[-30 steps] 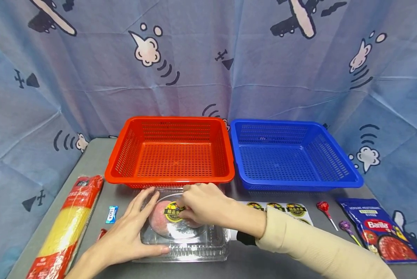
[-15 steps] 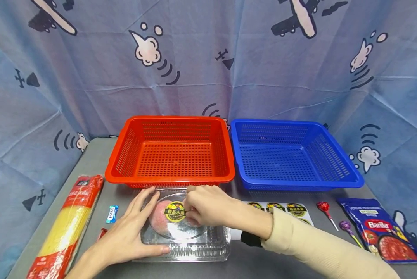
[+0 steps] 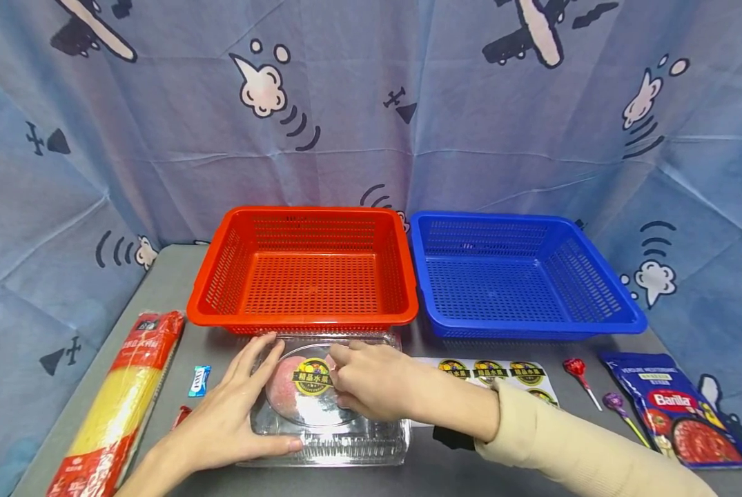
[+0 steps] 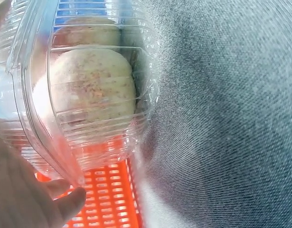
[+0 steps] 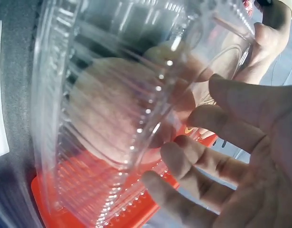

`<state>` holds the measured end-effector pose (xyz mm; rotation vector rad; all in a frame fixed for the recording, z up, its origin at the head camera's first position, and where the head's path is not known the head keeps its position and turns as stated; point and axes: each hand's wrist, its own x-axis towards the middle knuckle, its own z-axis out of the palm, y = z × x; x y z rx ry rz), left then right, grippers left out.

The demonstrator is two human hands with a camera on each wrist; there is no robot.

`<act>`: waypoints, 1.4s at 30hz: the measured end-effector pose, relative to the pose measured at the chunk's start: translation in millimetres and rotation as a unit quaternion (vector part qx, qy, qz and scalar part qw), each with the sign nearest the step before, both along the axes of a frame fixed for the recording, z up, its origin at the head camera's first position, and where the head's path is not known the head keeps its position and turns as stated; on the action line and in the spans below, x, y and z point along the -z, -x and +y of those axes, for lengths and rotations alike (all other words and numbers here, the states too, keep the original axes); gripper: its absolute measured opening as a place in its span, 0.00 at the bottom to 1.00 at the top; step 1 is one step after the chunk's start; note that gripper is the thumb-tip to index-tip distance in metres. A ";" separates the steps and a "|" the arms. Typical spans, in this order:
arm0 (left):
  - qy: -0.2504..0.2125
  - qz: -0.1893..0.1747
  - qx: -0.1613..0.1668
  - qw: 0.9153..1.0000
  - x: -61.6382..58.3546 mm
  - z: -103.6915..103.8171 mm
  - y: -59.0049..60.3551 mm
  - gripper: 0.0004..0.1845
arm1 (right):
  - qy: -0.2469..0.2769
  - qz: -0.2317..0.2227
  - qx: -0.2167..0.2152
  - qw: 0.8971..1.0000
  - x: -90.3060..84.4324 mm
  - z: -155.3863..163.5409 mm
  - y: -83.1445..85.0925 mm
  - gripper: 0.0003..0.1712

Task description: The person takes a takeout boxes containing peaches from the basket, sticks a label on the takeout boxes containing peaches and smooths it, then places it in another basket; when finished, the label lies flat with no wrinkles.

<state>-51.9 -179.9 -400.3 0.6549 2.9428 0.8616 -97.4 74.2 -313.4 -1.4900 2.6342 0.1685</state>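
Resting on the grey table (image 3: 159,290), just in front of the red basket (image 3: 305,273), is a clear plastic clamshell box (image 3: 327,431) with pale pinkish round fruit (image 4: 91,88) inside and a round yellow-and-black sticker (image 3: 311,377) on its lid. The person's left hand (image 3: 224,414) lies over the box's left side, fingers spread and fairly straight across the lid, thumb along the near edge. The right hand (image 3: 371,379) rests flat on the right part of the lid, fingers close together and pointing left, their tips touching the sticker's right edge; I cannot tell whether they press it down or merely touch it. From the right wrist view the fingers (image 5: 217,118) lie relaxed against the clear plastic.

To the right of the red basket stands a blue basket (image 3: 520,276). A sheet of matching stickers (image 3: 501,373) lies just right of the box. Further right are two lollipops (image 3: 584,386) and a blue Barilla sauce pouch (image 3: 675,407). At the left lie a long spaghetti packet (image 3: 122,400) and a small blue wrapped sweet (image 3: 199,381).
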 end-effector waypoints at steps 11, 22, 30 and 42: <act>0.001 -0.001 -0.002 1.000 0.3 -0.1 0.5 0.67 | -0.008 0.029 0.013 0.999 -3.9 16.6 -8.3 0.19; -0.008 0.011 0.002 1.000 2.2 0.2 0.4 0.67 | 0.097 -0.011 0.057 0.994 -1.8 57.9 -1.6 0.22; -0.011 0.012 0.002 1.000 3.8 0.1 -0.3 0.67 | 0.150 -0.006 0.134 0.980 -12.0 109.8 16.9 0.29; -0.016 0.011 0.002 1.000 4.1 -0.1 -0.4 0.66 | 0.161 0.004 0.258 0.953 -13.9 230.1 45.7 0.38</act>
